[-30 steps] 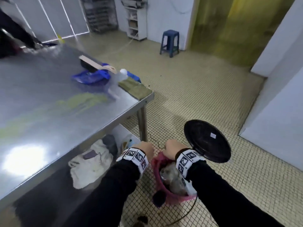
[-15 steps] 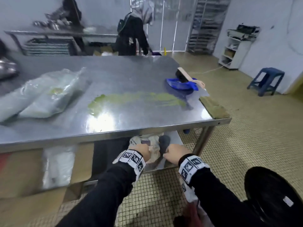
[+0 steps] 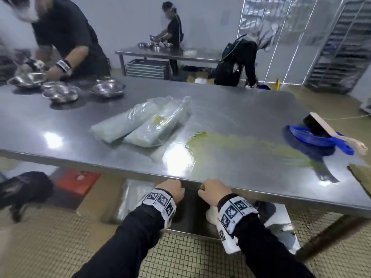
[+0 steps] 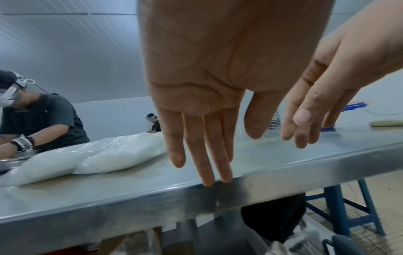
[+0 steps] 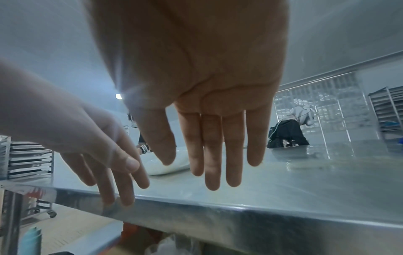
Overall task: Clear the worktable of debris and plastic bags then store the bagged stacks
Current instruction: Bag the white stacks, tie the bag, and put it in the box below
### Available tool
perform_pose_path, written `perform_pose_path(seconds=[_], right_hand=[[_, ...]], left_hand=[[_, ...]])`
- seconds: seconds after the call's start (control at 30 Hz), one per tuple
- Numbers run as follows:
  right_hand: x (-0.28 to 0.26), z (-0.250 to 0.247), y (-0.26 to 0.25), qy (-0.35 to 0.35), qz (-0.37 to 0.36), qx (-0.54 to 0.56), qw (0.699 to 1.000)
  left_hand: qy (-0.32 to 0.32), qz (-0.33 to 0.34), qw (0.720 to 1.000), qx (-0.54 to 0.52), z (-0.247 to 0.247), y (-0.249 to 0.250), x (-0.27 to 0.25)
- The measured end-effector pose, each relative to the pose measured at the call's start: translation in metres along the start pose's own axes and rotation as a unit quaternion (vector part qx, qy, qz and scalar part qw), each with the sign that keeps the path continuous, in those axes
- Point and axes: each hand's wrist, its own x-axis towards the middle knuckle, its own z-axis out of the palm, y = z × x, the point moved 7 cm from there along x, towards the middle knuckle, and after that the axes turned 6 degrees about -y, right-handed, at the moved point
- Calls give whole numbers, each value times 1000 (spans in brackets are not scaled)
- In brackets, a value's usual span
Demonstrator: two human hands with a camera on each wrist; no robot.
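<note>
Head view shows both hands at the near edge of the steel worktop, side by side and a little apart: the left hand and the right hand each hold nothing. Seen from the left wrist, the left hand has its fingers straight and close together, two fingertips touching the front lip of the worktop. From the right wrist, the right hand is likewise flat and spread straight, its fingers hovering just above the worktop edge; whether they touch it I cannot tell. Two bagged stacks in clear plastic lie side by side mid-worktop, well beyond the hands. A smear of green powder runs from just right of the bags toward the right end, where a blue dustpan carries a wooden-handled brush. Several steel bowls sit at the far left, with another person's hands on one. More bags and cloths lie on the shelf beneath the worktop.
</note>
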Motion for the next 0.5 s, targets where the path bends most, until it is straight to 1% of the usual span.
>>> perform_pose_path(seconds=[0.13, 0.27, 0.43, 0.5], right_hand=[[37, -7, -55, 10, -6, 7, 1000], [71, -15, -98, 19, -3, 29, 999], [117, -30, -129, 19, 6, 41, 999], [138, -39, -135, 25, 10, 45, 999]], left_hand=[[37, -5, 999, -6, -39, -59, 18], [65, -7, 998, -6, -71, -108, 39], [126, -11, 991, -34, -112, -152, 70], [137, -14, 989, -58, -128, -164, 86]])
